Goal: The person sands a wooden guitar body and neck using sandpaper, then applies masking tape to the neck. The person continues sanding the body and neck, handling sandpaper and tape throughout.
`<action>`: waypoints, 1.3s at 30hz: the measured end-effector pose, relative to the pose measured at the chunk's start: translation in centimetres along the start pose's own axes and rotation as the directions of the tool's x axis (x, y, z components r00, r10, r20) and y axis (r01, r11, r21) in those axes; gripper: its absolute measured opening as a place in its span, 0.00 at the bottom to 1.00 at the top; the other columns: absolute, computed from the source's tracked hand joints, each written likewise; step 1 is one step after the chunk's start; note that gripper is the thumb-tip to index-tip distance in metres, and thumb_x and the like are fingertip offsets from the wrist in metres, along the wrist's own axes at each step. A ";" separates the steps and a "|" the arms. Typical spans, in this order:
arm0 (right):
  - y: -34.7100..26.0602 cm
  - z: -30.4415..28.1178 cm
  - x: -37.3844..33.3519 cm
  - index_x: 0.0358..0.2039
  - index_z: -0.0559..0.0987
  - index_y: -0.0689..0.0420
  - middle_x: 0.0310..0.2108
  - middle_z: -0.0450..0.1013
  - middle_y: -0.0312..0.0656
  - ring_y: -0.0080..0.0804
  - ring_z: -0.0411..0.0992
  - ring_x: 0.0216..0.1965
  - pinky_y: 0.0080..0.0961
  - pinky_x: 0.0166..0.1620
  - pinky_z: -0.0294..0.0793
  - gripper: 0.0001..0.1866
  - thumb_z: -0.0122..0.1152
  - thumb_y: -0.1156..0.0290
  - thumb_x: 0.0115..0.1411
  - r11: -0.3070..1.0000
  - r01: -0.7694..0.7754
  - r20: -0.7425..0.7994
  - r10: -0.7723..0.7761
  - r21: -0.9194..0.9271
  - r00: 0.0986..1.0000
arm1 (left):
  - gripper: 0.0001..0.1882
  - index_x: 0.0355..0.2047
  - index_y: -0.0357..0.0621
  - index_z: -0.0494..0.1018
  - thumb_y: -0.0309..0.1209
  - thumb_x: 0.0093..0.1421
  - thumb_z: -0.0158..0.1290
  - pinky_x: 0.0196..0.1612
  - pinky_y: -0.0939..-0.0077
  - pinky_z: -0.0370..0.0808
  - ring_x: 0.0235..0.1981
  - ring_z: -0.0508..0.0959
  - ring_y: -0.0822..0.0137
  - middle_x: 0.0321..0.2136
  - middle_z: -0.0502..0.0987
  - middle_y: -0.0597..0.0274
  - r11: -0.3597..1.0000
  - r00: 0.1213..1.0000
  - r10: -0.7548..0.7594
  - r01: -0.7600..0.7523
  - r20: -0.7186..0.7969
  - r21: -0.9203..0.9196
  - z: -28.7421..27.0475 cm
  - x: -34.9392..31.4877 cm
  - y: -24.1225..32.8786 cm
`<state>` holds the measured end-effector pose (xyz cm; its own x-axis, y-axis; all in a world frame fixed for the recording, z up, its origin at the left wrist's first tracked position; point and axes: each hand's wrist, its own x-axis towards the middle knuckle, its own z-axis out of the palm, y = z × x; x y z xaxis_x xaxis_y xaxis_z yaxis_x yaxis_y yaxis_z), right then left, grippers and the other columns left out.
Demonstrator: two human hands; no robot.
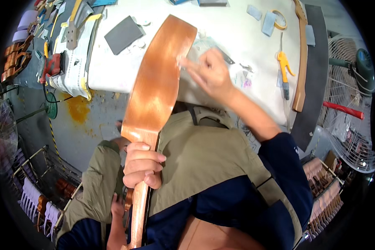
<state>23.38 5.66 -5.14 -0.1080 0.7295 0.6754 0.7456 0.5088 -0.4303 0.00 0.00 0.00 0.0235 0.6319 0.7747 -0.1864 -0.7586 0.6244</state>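
Observation:
A small guitar-shaped instrument body [158, 79] of glossy copper-brown wood is tilted up on its edge, its curved side facing me. My left hand [141, 164] is closed round the neck, just below where it joins the body. The neck [140, 208] runs down toward my lap. At the right edge of the body, my right hand [212, 75] has its fingers drawn together, slightly blurred, with the fingertips at the wood. Something small and pale may be between them, but I cannot make it out. The body's front and back faces are mostly hidden.
On the pale-covered bench [112, 75] lie a grey sheet [123, 35], a tape roll [280, 20] and a yellow air gun [283, 66]. A long wooden neck [301, 62] lies along the right side. Wire fans [350, 137] stand on both sides. A co-worker's hand [117, 204] shows lower left.

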 end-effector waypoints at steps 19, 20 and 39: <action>-1.2 0.1 1.1 0.43 0.78 0.52 0.18 0.55 0.35 0.31 0.56 0.21 0.26 0.24 0.59 0.21 0.64 0.76 0.45 0.996 0.059 -0.008 -0.058 0.070 0.998 | 0.08 0.28 0.45 0.59 0.32 0.62 0.43 0.36 0.68 0.67 0.19 0.74 0.70 0.15 0.68 0.68 0.996 0.998 -0.049 0.046 0.037 0.073 0.0 0.8 0.9; -0.6 -0.1 1.1 0.43 0.78 0.53 0.18 0.55 0.35 0.31 0.56 0.21 0.26 0.24 0.59 0.21 0.64 0.76 0.44 0.995 0.092 -0.001 -0.092 0.048 0.996 | 0.08 0.28 0.45 0.59 0.32 0.62 0.43 0.36 0.68 0.67 0.19 0.74 0.70 0.14 0.68 0.68 0.997 0.999 -0.039 0.037 0.026 0.071 0.1 0.8 0.8; 2.0 -0.8 2.7 0.44 0.76 0.52 0.18 0.54 0.35 0.30 0.57 0.22 0.25 0.25 0.60 0.23 0.62 0.77 0.43 0.988 0.133 0.060 -0.129 -0.072 0.990 | 0.09 0.26 0.46 0.59 0.32 0.62 0.44 0.36 0.68 0.68 0.18 0.74 0.69 0.13 0.68 0.67 0.999 1.000 -0.020 0.021 -0.019 0.044 0.7 1.0 0.4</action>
<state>25.07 8.27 -3.72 -0.2426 0.6839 0.6880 0.7702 0.5670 -0.2921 0.63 0.23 1.04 0.0089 0.6496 0.7602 -0.1425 -0.7516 0.6440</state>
